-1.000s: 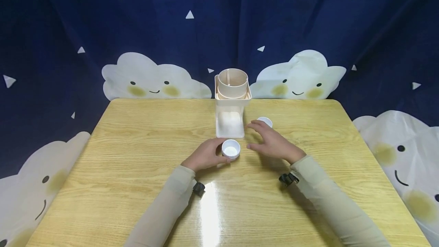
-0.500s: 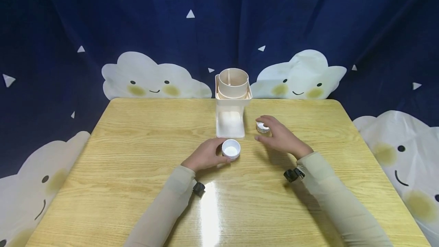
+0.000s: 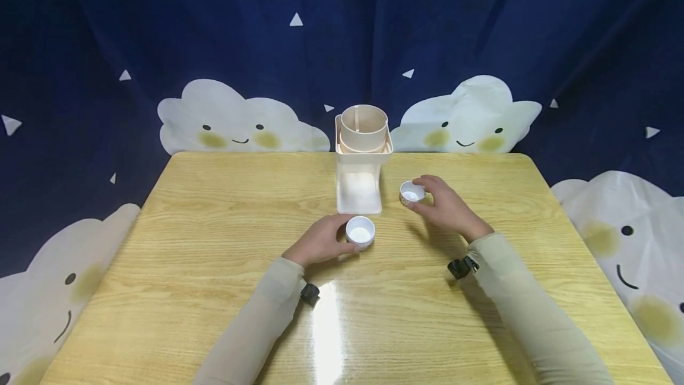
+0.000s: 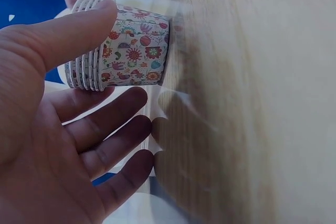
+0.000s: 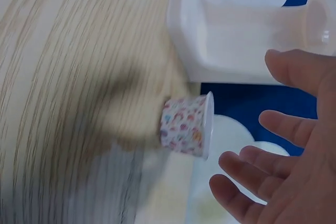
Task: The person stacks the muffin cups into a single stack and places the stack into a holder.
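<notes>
A short stack of paper baking cups (image 3: pixel 360 234), white inside and printed with flowers and birds outside, stands upright on the table. My left hand (image 3: pixel 320 241) holds it from the left, thumb against the layered rims (image 4: pixel 86 45) and index finger on the opposite side. The other fingers extend loosely below it in the left wrist view. A single printed paper cup (image 3: pixel 410 193) stands farther back to the right. My right hand (image 3: pixel 449 208) is beside this cup, overlapping its rim in the head view. The right wrist view has the fingers spread, apart from the cup (image 5: pixel 184 127).
A cream plastic holder (image 3: pixel 358 195) with a round open tube (image 3: pixel 363 129) on top stands at the table's back middle, between the two hands. The wooden table (image 3: pixel 240 195) ends at a blue curtain (image 3: pixel 256 34) with cloud faces.
My right hand has moved right and back from beside the holder, over the single cup, to that cup's right side. My left hand keeps still on the stack.
</notes>
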The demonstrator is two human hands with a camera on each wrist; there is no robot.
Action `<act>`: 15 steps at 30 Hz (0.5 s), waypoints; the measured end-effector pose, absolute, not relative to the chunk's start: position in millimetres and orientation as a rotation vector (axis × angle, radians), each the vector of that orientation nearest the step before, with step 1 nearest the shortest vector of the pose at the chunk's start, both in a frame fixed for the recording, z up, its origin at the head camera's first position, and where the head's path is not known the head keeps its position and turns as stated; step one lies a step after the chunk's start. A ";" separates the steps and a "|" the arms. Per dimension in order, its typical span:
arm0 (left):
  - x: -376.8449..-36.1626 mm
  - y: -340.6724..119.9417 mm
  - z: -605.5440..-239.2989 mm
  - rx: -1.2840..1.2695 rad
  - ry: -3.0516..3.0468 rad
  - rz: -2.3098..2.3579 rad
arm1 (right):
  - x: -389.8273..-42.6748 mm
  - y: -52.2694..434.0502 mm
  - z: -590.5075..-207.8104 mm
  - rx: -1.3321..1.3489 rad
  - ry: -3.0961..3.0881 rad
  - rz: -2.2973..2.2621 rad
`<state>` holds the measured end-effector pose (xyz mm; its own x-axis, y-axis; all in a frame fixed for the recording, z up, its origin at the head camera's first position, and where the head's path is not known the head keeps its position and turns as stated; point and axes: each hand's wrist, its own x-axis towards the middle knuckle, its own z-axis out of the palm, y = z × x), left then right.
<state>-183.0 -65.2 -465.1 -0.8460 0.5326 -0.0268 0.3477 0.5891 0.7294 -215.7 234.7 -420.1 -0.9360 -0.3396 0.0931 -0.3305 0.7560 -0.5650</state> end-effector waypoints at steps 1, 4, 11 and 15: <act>-183.0 -65.0 -464.7 0.731 2.576 1.105 | -216.5 236.5 -421.0 -0.536 2.934 -0.927; -183.0 -64.9 -464.0 0.732 2.576 1.105 | -218.3 241.8 -422.4 -0.493 2.938 -0.892; -182.5 -65.3 -463.6 0.736 2.581 1.116 | -224.2 247.8 -427.2 -0.489 2.944 -0.844; -182.0 -65.0 -463.2 0.746 2.577 1.116 | -231.2 248.6 -431.7 -0.479 2.954 -0.792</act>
<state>-182.0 -65.0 -463.2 -0.8423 0.5388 -0.0124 0.3595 0.5789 0.7319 -231.2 248.6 -431.7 -0.9511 -0.3070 0.0352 -0.2834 0.8212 -0.4953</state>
